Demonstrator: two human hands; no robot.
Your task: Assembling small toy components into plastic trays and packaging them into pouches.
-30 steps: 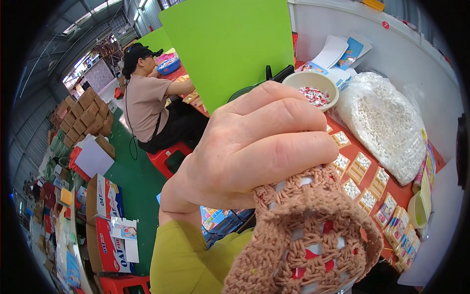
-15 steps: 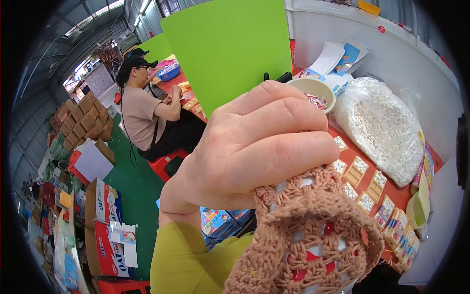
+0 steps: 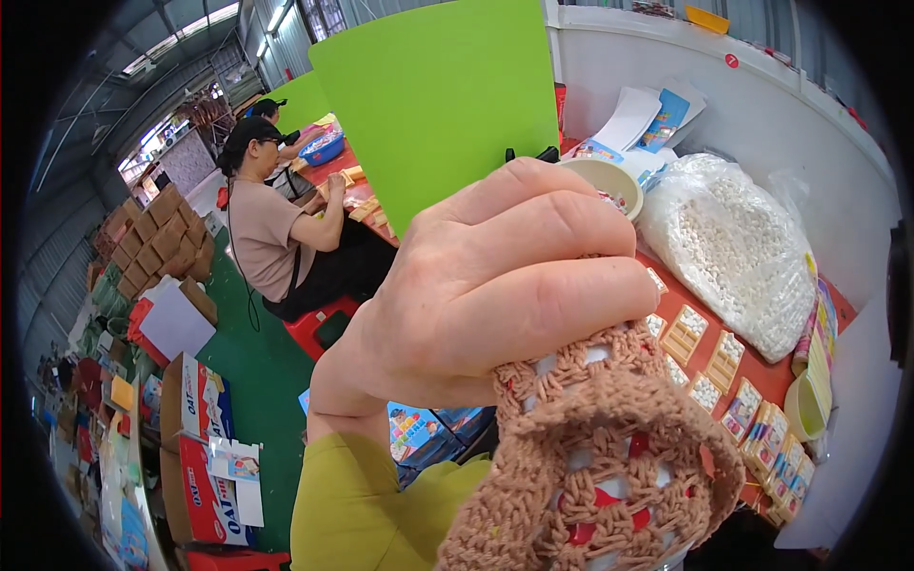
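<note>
My left hand (image 3: 495, 276) is raised close up in the middle, its back toward me and its fingers curled. An olive-green sleeve (image 3: 357, 504) covers its forearm. The fingers are closed round the upper part of a brown crocheted pouch (image 3: 624, 419), which hangs at the lower middle. Through its open stitches show white and red patches of something inside that I cannot make out. A thick crocheted band loops across the front. The hand hides my thumb and the top of the pouch. No part of my right hand shows.
On the red table at right lie a clear bag of small white pieces (image 3: 728, 252), several filled small trays (image 3: 685, 333), a cream bowl (image 3: 609, 181) and a light green bowl (image 3: 809, 404). A green panel (image 3: 438, 105) stands behind. Co-workers (image 3: 271, 214) sit left; cartons (image 3: 157, 238) are stacked beyond.
The background has shifted slightly left in the view. The nearer co-worker's hands have risen a little. My left hand and the crocheted pouch stay in the same place.
</note>
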